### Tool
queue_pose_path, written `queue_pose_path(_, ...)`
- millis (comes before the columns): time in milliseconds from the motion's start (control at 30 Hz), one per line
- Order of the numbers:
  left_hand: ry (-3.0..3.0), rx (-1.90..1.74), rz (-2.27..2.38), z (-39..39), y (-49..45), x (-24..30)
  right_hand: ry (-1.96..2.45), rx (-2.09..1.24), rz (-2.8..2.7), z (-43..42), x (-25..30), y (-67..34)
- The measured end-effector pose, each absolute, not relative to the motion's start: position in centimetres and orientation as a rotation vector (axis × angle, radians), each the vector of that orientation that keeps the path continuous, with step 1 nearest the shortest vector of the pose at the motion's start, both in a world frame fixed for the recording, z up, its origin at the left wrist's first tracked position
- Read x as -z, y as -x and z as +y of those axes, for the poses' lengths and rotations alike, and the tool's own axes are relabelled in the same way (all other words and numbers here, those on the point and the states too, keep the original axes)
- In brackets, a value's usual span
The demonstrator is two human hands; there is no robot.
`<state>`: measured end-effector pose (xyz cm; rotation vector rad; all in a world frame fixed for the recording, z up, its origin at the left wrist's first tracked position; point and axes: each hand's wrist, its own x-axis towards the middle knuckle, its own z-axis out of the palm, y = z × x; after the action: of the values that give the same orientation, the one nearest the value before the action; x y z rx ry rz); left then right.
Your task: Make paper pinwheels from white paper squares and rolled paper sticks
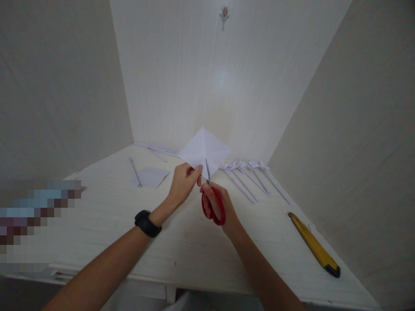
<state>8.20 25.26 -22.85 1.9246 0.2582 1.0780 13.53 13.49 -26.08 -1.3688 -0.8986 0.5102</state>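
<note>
A white square sheet of paper (207, 144), creased across its middle, is held up with one corner toward me. My left hand (185, 179) pinches its lower left edge between thumb and fingers; a black band is on that wrist. Through the red handles of a pair of scissors (218, 205) go the fingers of my right hand (223, 203). The scissors' blades lie at the paper's near corner, pointing away from me. Whether they have cut into the sheet I cannot tell.
Several rolled paper stems with folded tops (249, 175) lie to the right. A yellow utility knife (313, 242) rests near the right edge. On the left are a flat paper sheet (152, 176), a thin paper stick (135, 172) and more thin paper rolls (158, 150). Walls close in the table (181, 259).
</note>
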Motion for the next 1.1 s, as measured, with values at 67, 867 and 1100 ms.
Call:
queue_pose_path(67, -1.915, -1.078, 0.260, 25.21, -8.19, 22.77, 1.380, -0.503, -0.904, 13.43, 26.06, -13.49)
queue_pose_path(867, -1.897, -1.072, 0.231, 25.23, -8.19, 22.71, 1.343, -0.533, -0.874, 13.32, 25.67, -13.22)
queue_pose_path(1100, -1.887, -1.070, 0.206, 25.22, -8.10, 22.75, 1.323, -0.553, -0.867, 13.19, 25.42, -13.09)
